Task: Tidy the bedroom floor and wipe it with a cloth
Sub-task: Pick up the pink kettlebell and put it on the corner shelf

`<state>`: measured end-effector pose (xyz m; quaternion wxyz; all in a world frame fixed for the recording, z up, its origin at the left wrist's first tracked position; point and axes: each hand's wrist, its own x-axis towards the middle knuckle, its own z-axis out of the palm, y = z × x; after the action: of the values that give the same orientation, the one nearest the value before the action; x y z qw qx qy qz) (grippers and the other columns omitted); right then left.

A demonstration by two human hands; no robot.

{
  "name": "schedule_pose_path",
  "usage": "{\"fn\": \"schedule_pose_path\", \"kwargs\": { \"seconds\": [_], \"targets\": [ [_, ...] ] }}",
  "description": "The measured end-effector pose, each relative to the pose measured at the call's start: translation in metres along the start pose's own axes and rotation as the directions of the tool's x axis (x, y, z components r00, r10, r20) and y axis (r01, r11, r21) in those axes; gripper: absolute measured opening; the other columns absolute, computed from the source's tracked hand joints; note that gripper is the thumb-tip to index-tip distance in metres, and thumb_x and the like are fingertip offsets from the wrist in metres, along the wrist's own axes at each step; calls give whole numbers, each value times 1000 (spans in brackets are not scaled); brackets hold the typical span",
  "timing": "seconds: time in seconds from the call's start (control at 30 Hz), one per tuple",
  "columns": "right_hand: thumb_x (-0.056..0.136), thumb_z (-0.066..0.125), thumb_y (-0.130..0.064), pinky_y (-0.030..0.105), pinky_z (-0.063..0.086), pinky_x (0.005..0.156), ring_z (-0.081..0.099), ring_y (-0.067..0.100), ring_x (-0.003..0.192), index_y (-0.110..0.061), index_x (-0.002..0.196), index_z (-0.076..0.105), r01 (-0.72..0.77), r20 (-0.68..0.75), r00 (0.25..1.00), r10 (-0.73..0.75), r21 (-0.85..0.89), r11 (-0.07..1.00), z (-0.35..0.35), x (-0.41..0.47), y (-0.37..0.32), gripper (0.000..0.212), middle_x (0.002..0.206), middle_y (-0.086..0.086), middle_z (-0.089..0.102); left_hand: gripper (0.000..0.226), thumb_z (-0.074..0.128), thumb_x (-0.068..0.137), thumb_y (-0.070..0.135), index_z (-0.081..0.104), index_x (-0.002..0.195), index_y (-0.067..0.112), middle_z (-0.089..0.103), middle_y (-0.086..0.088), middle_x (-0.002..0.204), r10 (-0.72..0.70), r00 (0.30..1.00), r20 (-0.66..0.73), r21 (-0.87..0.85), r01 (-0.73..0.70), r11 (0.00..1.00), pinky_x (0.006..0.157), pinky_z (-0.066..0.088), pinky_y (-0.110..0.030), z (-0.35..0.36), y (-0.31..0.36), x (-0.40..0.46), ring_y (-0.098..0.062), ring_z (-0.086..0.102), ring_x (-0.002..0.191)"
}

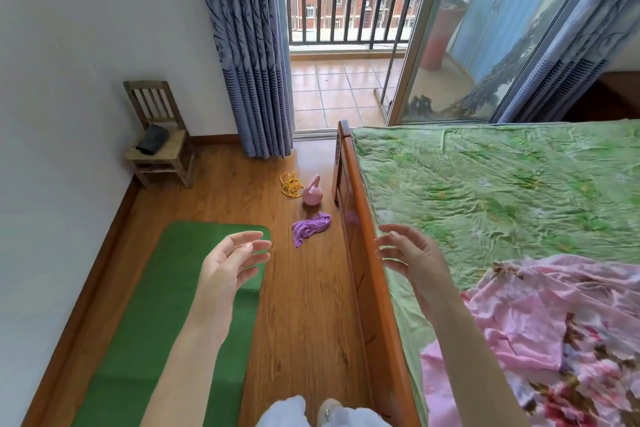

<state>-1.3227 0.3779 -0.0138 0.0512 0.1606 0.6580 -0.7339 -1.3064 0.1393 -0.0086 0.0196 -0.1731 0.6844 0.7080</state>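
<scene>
A crumpled purple cloth (309, 228) lies on the wooden floor (304, 305) beside the bed frame. Just beyond it stand a pink kettlebell (312, 194) and a coiled yellow rope (290, 185). A green exercise mat (152, 315) is spread along the left wall. My left hand (228, 267) hovers over the mat's far right corner, fingers relaxed and spread, holding nothing. My right hand (408, 256) hovers above the bed's edge, fingers loosely spread and empty. Both hands are well short of the cloth.
A bed with a green sheet (502, 191) and a pink floral blanket (540, 333) fills the right side, bounded by its wooden side rail (367, 274). A small wooden chair (157, 135) holding a dark item stands in the far left corner. Blue curtains (252, 62) hang beside the open balcony door.
</scene>
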Motion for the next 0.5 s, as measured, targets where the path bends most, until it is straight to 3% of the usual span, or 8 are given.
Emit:
{"fn": "schedule_pose_path", "kwargs": {
  "seconds": [0.37, 0.5],
  "targets": [
    [95, 48, -10, 24, 49, 67, 62, 13, 69, -16, 91, 66, -51, -19, 999, 50, -30, 998, 21, 97, -15, 20, 74, -1, 67, 21, 43, 96, 10, 64, 97, 15, 70, -1, 93, -66, 998, -5, -4, 65, 998, 76, 46, -25, 23, 9, 98, -16, 65, 89],
    [95, 48, -11, 18, 48, 61, 63, 11, 68, -16, 92, 67, -51, -35, 998, 49, -39, 998, 41, 148, -24, 19, 74, -2, 68, 22, 42, 96, 10, 63, 97, 15, 70, -2, 94, -72, 997, 25, -44, 73, 996, 75, 46, -25, 27, 27, 158, -16, 65, 88]
  ]
}}
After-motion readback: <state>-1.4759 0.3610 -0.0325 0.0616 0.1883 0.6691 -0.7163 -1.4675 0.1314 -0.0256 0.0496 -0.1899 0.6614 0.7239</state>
